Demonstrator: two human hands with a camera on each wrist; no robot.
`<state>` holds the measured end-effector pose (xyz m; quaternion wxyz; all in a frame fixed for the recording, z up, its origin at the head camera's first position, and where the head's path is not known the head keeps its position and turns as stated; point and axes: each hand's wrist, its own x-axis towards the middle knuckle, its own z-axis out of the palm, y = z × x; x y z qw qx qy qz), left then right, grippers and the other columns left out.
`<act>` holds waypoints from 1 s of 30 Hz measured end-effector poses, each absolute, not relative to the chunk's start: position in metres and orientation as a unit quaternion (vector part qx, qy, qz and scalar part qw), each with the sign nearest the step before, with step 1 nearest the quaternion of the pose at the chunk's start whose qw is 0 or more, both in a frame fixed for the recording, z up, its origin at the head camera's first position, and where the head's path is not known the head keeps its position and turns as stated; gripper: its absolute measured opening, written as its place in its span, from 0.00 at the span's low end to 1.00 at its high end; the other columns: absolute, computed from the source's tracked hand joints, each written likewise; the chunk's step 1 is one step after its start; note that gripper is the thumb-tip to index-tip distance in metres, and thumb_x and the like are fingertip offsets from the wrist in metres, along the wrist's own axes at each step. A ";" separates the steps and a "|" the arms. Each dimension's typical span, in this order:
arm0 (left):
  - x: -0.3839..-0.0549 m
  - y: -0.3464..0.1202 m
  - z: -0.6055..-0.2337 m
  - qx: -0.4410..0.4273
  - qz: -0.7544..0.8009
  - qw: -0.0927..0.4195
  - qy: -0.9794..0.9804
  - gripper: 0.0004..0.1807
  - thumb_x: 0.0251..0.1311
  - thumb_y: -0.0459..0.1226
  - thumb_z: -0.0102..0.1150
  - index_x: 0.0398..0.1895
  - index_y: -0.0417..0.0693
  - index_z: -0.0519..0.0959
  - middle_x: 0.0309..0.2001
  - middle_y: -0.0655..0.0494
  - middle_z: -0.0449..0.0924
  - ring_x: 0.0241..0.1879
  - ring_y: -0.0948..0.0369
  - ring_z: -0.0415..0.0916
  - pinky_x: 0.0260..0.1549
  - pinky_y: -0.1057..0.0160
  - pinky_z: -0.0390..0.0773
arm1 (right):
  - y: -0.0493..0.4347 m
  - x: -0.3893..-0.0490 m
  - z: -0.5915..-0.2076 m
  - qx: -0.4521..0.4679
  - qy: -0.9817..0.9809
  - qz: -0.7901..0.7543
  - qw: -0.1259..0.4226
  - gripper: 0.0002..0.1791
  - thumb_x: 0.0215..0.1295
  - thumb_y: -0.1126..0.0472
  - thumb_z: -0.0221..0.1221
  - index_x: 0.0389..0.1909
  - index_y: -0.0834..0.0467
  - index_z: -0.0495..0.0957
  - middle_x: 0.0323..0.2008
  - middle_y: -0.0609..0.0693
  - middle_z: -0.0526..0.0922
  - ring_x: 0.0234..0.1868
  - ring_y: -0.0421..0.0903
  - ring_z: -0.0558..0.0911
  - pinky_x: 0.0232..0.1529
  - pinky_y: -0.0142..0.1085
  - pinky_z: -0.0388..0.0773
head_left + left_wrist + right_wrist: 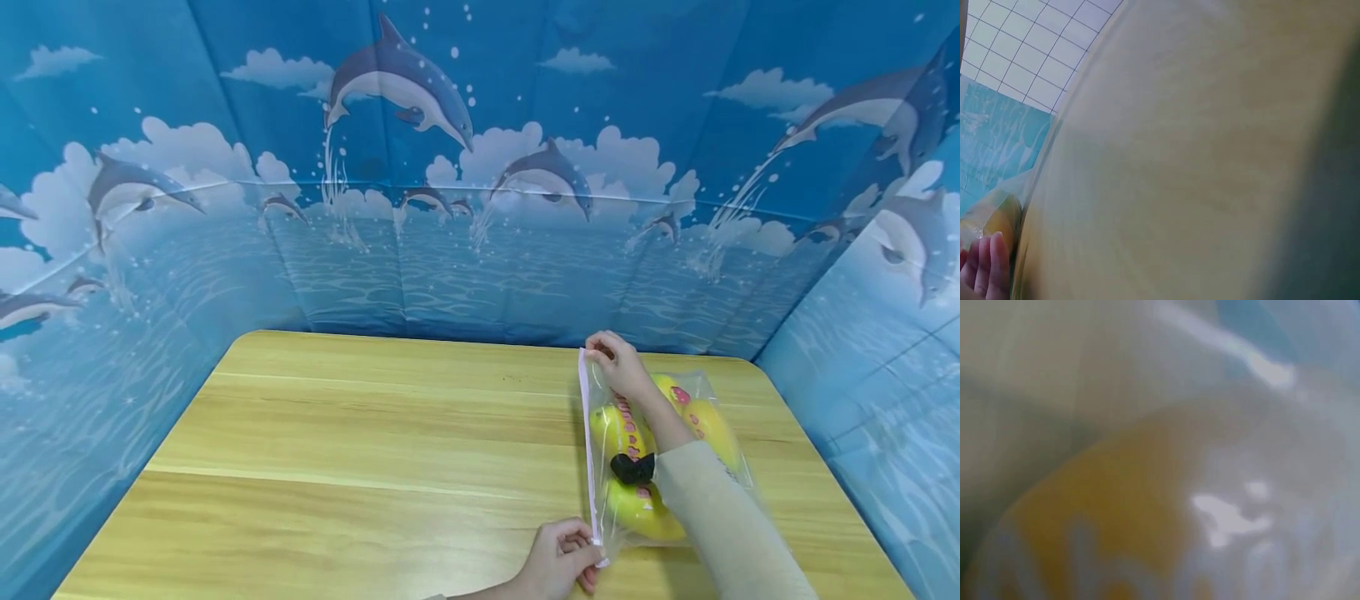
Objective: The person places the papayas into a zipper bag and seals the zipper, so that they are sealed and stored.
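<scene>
A clear zip bag (701, 385) with pink print lies on the right side of the table, its pale pink zip strip (587, 450) facing left. Several rounded yellow fruits (711, 429) fill it. At the strip's near end, my left hand (557, 560) pinches the corner between thumb and fingers. My right hand (621, 365) reaches across the bag and grips the strip's far end. Fingers (999, 262) and part of the bag show at the lower left of the left wrist view. Blurred plastic with white lettering over a yellow fruit (1122, 494) fills the right wrist view.
The wood-grain table (337, 450) extends to the left of the bag. Around its back and sides hangs a blue dolphin-print curtain (480, 250). A black object (632, 468) sits at my right wrist. White floor tiles (1029, 56) appear past the table edge.
</scene>
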<state>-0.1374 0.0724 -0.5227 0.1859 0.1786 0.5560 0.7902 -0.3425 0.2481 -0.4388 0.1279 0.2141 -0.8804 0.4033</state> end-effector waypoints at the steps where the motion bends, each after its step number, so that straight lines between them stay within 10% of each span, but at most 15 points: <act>1: -0.137 0.072 -0.522 0.183 0.788 0.187 0.557 0.01 0.53 0.21 0.51 0.26 0.27 0.71 0.20 0.25 0.69 0.13 0.68 0.68 0.14 0.55 0.79 | 0.248 -0.343 -0.439 0.215 -0.880 0.404 0.129 0.06 0.64 0.63 0.50 0.31 0.62 0.71 0.28 0.52 0.68 0.28 0.43 0.64 0.27 0.30 0.63; 8: -0.134 0.071 -0.518 0.187 0.791 0.191 0.551 0.06 0.53 0.22 0.53 0.26 0.22 0.69 0.22 0.17 0.64 0.14 0.69 0.69 0.13 0.72 0.77 | 0.249 -0.343 -0.439 0.211 -0.885 0.400 0.115 0.07 0.65 0.62 0.50 0.33 0.62 0.72 0.29 0.52 0.69 0.29 0.45 0.64 0.28 0.31 0.63; 21: -0.136 0.064 -0.517 0.229 0.737 0.195 0.605 0.10 0.56 0.28 0.55 0.28 0.25 0.70 0.20 0.30 0.73 0.15 0.73 0.69 0.16 0.74 0.76 | 0.246 -0.339 -0.440 0.192 -0.891 0.407 0.064 0.07 0.65 0.61 0.51 0.36 0.62 0.74 0.30 0.53 0.71 0.29 0.47 0.66 0.27 0.32 0.66; 30: -0.185 0.058 -0.506 0.195 0.665 0.043 0.720 0.21 0.50 0.36 0.63 0.44 0.36 0.68 0.34 0.51 0.75 0.30 0.70 0.71 0.28 0.74 0.76 | 0.242 -0.333 -0.436 0.208 -0.888 0.408 0.047 0.06 0.66 0.62 0.51 0.37 0.61 0.74 0.32 0.52 0.72 0.30 0.46 0.68 0.29 0.32 0.69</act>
